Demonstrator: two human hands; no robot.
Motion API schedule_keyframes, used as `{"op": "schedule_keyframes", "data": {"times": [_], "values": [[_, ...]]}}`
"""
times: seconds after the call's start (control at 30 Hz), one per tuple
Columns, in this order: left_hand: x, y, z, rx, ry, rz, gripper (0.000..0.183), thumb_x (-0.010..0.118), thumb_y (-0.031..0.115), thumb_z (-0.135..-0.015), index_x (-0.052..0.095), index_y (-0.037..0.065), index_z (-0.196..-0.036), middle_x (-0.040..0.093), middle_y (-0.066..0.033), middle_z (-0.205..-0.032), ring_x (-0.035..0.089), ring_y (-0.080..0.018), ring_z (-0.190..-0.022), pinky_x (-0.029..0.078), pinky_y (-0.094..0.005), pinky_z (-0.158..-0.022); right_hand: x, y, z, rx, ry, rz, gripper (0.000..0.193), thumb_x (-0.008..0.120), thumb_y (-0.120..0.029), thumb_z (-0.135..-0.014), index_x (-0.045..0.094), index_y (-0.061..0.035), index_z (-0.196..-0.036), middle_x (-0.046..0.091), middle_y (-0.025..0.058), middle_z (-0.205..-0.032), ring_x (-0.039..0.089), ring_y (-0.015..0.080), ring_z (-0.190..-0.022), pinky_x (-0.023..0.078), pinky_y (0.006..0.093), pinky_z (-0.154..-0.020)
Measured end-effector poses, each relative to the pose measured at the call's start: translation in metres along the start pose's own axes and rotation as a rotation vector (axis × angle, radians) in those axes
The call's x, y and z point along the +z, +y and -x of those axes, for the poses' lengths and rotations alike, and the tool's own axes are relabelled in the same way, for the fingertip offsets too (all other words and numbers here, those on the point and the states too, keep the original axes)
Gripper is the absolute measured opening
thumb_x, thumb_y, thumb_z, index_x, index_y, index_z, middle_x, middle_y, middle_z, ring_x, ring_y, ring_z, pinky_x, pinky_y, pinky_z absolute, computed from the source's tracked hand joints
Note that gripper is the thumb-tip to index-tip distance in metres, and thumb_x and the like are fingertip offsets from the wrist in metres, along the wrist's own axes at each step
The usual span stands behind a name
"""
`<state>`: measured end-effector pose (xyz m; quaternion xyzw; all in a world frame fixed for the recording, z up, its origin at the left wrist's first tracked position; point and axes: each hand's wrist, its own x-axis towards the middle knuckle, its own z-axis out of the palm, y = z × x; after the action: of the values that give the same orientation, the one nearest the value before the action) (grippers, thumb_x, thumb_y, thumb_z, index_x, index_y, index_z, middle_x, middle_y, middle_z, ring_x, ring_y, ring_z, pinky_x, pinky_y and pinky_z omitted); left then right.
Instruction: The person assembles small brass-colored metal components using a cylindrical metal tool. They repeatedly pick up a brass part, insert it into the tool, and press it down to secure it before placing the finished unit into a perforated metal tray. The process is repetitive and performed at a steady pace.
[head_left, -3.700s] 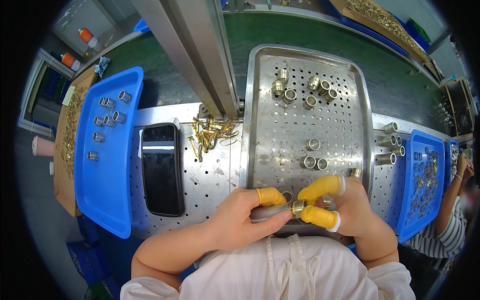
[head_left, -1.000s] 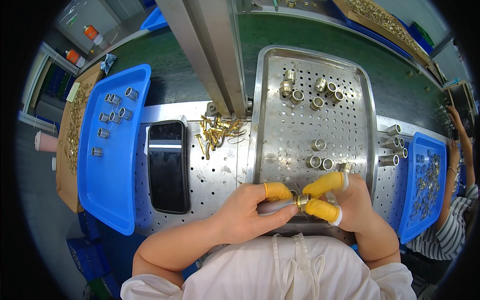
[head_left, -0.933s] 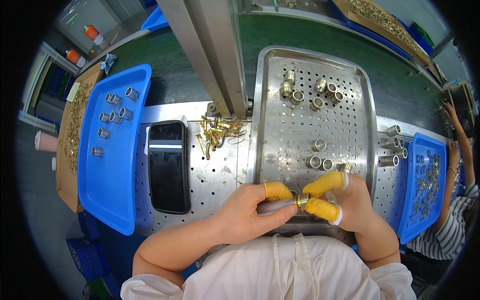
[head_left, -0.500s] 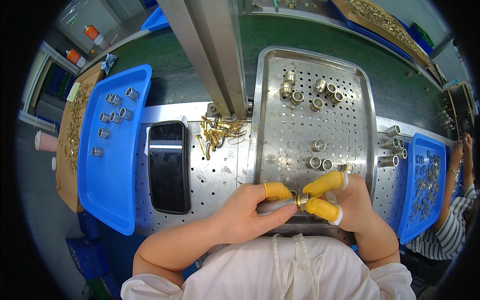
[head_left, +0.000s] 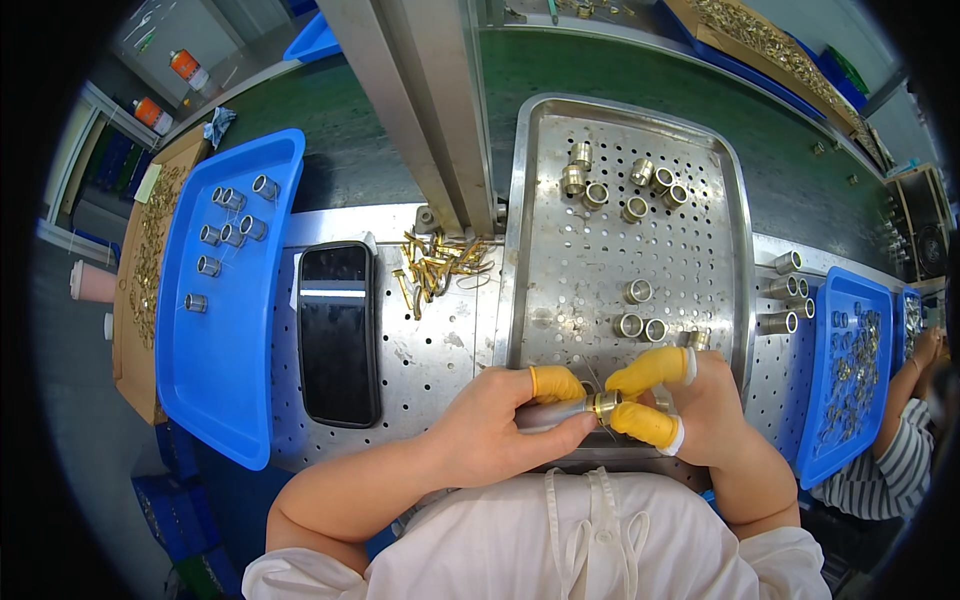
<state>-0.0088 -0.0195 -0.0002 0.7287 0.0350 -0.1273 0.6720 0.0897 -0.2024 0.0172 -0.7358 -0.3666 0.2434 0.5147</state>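
In front of my chest, my left hand (head_left: pixel 495 422) is closed around a short metal sleeve (head_left: pixel 606 404) with a brass-coloured ring at its end. Grey tube-like material reaches from the ring back under my left thumb; what it is I cannot tell. My right hand (head_left: pixel 705 405) pinches the ring end between yellow finger cots. Fine wires stick out beside the ring. Just beyond my hands lies a perforated steel tray (head_left: pixel 580 265). Several metal sleeves (head_left: pixel 640 291) stand on it, some near my right hand.
At left, a blue tray (head_left: pixel 215 370) holds several sleeves, beside a black phone (head_left: pixel 337 345). Loose brass strips (head_left: pixel 440 268) lie by a metal post (head_left: pixel 420 110). To the right are more sleeves (head_left: pixel 778 322), a blue tray of small parts (head_left: pixel 815 450) and a co-worker's arm (head_left: pixel 900 385).
My hands stay almost in place, with only slight shifts of the right fingers at the ring. The co-worker's hands on the right have moved lower in the picture.
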Motion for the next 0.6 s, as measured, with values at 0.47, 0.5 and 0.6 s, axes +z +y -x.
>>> {"op": "schedule_keyframes", "data": {"times": [0.47,0.5,0.6], "values": [[-0.004,0.007,0.002,-0.030,-0.068,-0.092,0.020,0.058,0.015,-0.081,0.057,-0.001,-0.094,0.057,-0.0060,-0.079,0.051,-0.0101,-0.072,0.042,-0.0246,-0.066,-0.007,-0.002,0.000,-0.035,-0.029,0.048,0.029,0.075,-0.011,-0.065,0.065,-0.0036,-0.091,0.060,0.0032,-0.069,0.051,0.0102,-0.055,0.041,0.0223,-0.050],[-0.004,0.008,0.002,-0.021,-0.068,-0.110,0.021,0.058,0.015,-0.081,0.057,-0.001,-0.094,0.057,-0.0068,-0.079,0.051,-0.0107,-0.072,0.043,-0.0250,-0.067,-0.007,-0.002,0.000,-0.049,-0.035,0.056,0.030,0.076,-0.010,-0.065,0.065,-0.0038,-0.092,0.060,0.0035,-0.070,0.051,0.0105,-0.055,0.042,0.0225,-0.051],[-0.004,0.010,0.001,-0.012,-0.065,-0.133,0.023,0.061,0.014,-0.078,0.057,-0.001,-0.095,0.059,-0.0097,-0.080,0.055,-0.0133,-0.071,0.044,-0.0261,-0.067,-0.010,-0.008,0.000,-0.018,-0.081,0.042,0.030,0.074,-0.006,-0.065,0.065,-0.0040,-0.093,0.061,0.0061,-0.078,0.056,0.0143,-0.064,0.045,0.0244,-0.056]]}}
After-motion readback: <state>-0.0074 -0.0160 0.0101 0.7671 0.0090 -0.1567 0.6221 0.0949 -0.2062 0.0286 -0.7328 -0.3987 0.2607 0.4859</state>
